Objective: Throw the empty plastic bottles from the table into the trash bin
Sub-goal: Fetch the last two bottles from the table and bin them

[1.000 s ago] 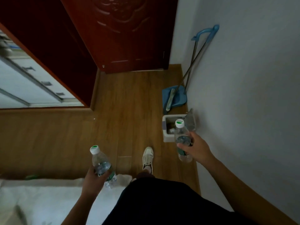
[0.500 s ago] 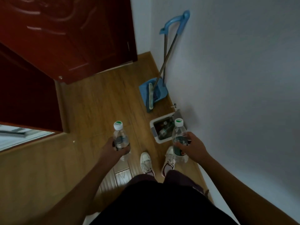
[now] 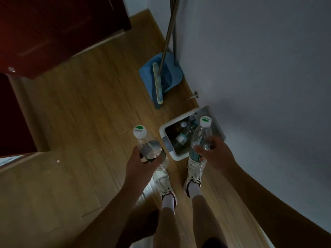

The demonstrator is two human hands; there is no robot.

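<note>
Wooden flooring runs along a pale wall, and against that wall stands the trash bin (image 3: 179, 154), its lid tipped open and several discarded bottles lying inside. Over its rim, the right hand (image 3: 215, 155) is wrapped around a bottle (image 3: 199, 140) held upright, cap up; just beside the bin on the side away from the wall, the left hand (image 3: 139, 165) is clamped on a second bottle (image 3: 148, 147). The carry looks finished and the drop is the step in hand: each hand needs only to move over the opening and let go. Beyond the bin a blue dustpan (image 3: 148, 76) rests on the floor. The dim light blurs the bin's contents, no bench is in view, and the handles above the dustpan are cut off at the top.
</note>
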